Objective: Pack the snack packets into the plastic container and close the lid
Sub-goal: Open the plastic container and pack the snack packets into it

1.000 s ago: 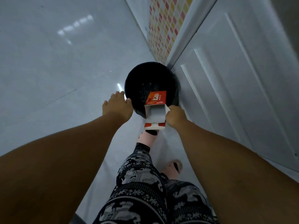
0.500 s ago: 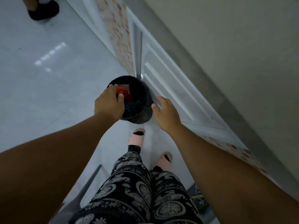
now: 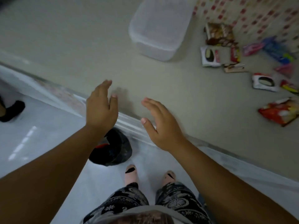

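Note:
A translucent plastic container (image 3: 159, 28) with its lid on stands at the back of a beige counter (image 3: 100, 50). Several snack packets lie loose to its right: a brown one (image 3: 218, 33), a white one (image 3: 210, 56), another white one (image 3: 263, 82) and a red one (image 3: 279, 111). My left hand (image 3: 101, 105) and my right hand (image 3: 159, 125) hover over the counter's front edge, both empty with fingers spread, well short of the container and packets.
A black bin (image 3: 113, 147) with a red box inside stands on the white floor below the counter edge, by my feet (image 3: 131, 172). Another person's dark shoe (image 3: 11, 110) is at the far left. A patterned wall (image 3: 258, 15) backs the packets.
My right hand let the red and white box drop into the bin. Both hands have left the bin and risen to the counter edge. The view swung up onto the counter.

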